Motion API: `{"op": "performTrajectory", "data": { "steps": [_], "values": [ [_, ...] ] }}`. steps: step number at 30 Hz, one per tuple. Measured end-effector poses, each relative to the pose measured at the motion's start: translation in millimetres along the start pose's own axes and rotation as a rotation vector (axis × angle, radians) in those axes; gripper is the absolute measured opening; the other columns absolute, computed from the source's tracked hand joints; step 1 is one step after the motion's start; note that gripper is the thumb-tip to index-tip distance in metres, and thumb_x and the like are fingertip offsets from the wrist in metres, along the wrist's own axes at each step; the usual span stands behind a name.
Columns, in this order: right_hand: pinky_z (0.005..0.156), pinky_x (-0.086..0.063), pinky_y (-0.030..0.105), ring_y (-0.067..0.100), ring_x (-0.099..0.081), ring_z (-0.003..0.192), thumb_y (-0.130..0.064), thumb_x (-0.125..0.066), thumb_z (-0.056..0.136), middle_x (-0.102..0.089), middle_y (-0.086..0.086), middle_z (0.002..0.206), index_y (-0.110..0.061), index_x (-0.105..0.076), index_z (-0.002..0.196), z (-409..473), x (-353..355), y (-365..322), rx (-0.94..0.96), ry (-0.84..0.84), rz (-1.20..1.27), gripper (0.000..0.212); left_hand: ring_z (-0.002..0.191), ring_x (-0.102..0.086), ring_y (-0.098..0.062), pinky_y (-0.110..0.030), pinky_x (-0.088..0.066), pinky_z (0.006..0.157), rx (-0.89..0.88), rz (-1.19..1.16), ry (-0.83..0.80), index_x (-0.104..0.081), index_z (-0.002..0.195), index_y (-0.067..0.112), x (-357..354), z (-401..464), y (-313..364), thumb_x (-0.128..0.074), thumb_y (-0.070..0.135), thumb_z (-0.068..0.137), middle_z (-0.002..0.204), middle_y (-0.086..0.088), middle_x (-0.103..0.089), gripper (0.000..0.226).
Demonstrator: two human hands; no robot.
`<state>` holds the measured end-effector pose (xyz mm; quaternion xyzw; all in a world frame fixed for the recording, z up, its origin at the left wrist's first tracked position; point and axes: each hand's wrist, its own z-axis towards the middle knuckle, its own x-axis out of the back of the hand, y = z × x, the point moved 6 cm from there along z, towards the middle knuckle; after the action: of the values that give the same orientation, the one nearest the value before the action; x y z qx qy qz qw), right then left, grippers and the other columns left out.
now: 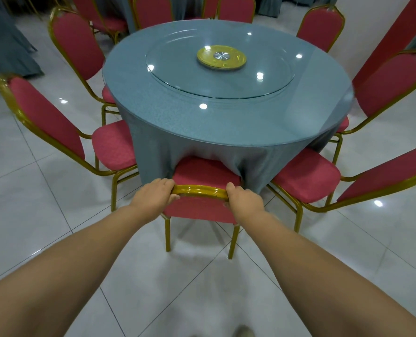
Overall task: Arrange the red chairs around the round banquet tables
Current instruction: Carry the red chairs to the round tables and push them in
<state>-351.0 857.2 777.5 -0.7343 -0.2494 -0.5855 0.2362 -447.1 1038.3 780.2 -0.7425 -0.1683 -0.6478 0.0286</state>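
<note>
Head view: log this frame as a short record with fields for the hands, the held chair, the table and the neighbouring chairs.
left hand: grips the gold top rail of the near chair
right hand: grips the same rail
near chair: seat front pushed into the grey tablecloth
round table: glass turntable with gold hub
neighbouring chairs: one on the left, one on the right, more round the far side

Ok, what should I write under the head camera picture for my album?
Both hands, left hand and right hand, grip the gold top rail of a red chair at the round blue-clothed table.
</note>
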Motion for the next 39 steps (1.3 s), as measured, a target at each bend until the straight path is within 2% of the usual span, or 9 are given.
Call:
{"op": "performTrajectory", "data": {
  "steps": [6,9,11,16,19,23,26,32,39],
  "values": [
    [0.071,-0.040,0.037,0.029,-0.055,0.101,-0.037,-0.049,0.096,-0.055,0.010,0.109,-0.011,-0.041,0.117,-4.9,1.3,2.1,-0.024,-0.057,0.057,0.034,0.086,-0.051,-0.017,-0.031,-0.042,0.073,0.017,-0.026,0.033,-0.050,0.103,0.020,-2.1,-5.1,3.1,-0.046,0.043,0.095,0.097,0.001,-0.055,0.024],
    [0.081,-0.044,0.037,0.026,-0.053,0.102,-0.036,-0.053,0.094,-0.054,0.007,0.110,-0.014,-0.045,0.119,-14.7,2.2,12.2,0.025,-0.089,0.223,0.034,0.089,-0.052,-0.018,-0.033,-0.043,0.078,-0.013,-0.055,0.079,-0.053,0.103,0.021,5.1,-8.2,21.0,-0.049,0.049,0.091,0.097,0.002,-0.057,0.031],
    [0.090,-0.045,0.036,0.024,-0.050,0.108,-0.031,-0.056,0.093,-0.053,0.005,0.116,-0.018,-0.044,0.130,-26.1,5.1,25.0,0.050,-0.073,0.274,0.041,0.095,-0.053,-0.019,-0.033,-0.040,0.081,-0.075,-0.091,0.114,-0.054,0.105,0.021,12.1,-8.7,48.3,-0.051,0.049,0.090,0.100,0.003,-0.057,0.033],
    [0.102,-0.039,0.036,0.023,-0.044,0.123,-0.023,-0.056,0.092,-0.049,0.005,0.130,-0.017,-0.046,0.134,-54.0,11.8,84.2,-0.002,-0.059,0.274,0.043,0.127,-0.042,-0.016,-0.031,-0.027,0.107,-0.267,-0.100,0.136,-0.044,0.135,0.021,20.5,4.2,141.5,-0.049,0.045,0.093,0.135,0.003,-0.050,0.049],
    [0.102,-0.037,0.033,0.023,-0.043,0.125,-0.023,-0.054,0.092,-0.048,0.005,0.134,-0.016,-0.047,0.134,-75.6,18.3,141.8,-0.052,-0.054,0.239,0.043,0.127,-0.042,-0.017,-0.031,-0.031,0.104,-0.327,-0.098,0.120,-0.045,0.134,0.020,20.3,19.4,205.0,-0.050,0.040,0.094,0.135,0.002,-0.051,0.046],
    [0.100,-0.039,0.033,0.022,-0.047,0.119,-0.021,-0.054,0.092,-0.053,0.003,0.126,-0.016,-0.057,0.125,-115.5,26.8,242.1,-0.137,-0.033,0.257,0.034,0.117,-0.048,-0.019,-0.032,-0.040,0.094,-0.367,-0.078,0.058,-0.051,0.126,0.020,6.0,41.9,298.8,-0.050,0.033,0.094,0.125,0.000,-0.056,0.035],
    [0.097,-0.042,0.034,0.022,-0.051,0.115,-0.020,-0.053,0.093,-0.057,0.003,0.123,-0.015,-0.062,0.118,-149.8,35.2,327.8,-0.207,-0.013,0.259,0.027,0.118,-0.047,-0.019,-0.031,-0.039,0.093,-0.417,-0.101,0.032,-0.052,0.126,0.018,-7.8,55.8,379.8,-0.048,0.027,0.095,0.125,0.000,-0.055,0.033],
    [0.096,-0.040,0.029,0.019,-0.049,0.119,-0.026,-0.051,0.096,-0.055,0.002,0.127,-0.019,-0.059,0.122,-221.6,55.2,490.0,-0.340,-0.001,0.246,0.028,0.116,-0.048,-0.018,-0.027,-0.037,0.091,-0.497,-0.158,-0.007,-0.058,0.119,0.018,-37.5,74.2,533.3,-0.050,0.022,0.092,0.121,0.001,-0.057,0.028],
    [0.099,-0.038,0.027,0.016,-0.048,0.120,-0.022,-0.049,0.097,-0.054,-0.001,0.128,-0.021,-0.060,0.120,-235.8,78.6,601.5,-0.360,0.095,0.284,0.026,0.115,-0.049,-0.020,-0.029,-0.038,0.092,-0.479,-0.147,-0.050,-0.060,0.115,0.018,-52.1,114.0,627.2,-0.049,0.023,0.092,0.118,0.000,-0.058,0.026]
  ]
}}
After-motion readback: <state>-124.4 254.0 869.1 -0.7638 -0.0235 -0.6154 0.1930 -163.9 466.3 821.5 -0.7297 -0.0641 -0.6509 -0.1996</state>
